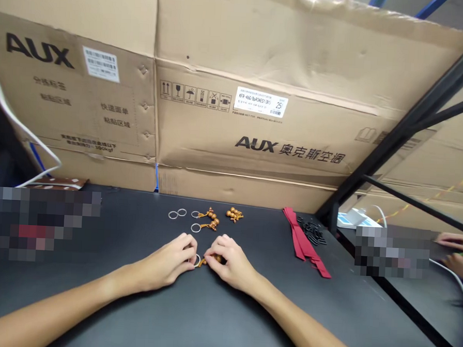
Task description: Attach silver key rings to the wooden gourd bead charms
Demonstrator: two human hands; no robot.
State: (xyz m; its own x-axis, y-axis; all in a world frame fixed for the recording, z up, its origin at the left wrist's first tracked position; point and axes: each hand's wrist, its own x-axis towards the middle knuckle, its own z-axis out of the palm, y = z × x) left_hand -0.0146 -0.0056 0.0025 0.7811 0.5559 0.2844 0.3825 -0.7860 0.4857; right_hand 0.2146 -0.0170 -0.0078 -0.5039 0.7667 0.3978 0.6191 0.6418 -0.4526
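At centre, our left hand pinches a metal ring and our right hand a beaded strand. At eleven o'clock lie two loose rings; if either pinch slackens, we judge, ring and strand could part.

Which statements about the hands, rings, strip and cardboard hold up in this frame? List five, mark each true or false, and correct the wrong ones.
1. The left hand is at a metal ring. True.
2. The right hand is flat and away from any beads. False: the right hand is curled over brown beads.
3. Two bare rings lie beyond the hands. True.
4. The red strip lies to the left of both hands. False: the red strip lies to their right, beside small black pieces.
5. The cardboard carries the letters AUX. True.
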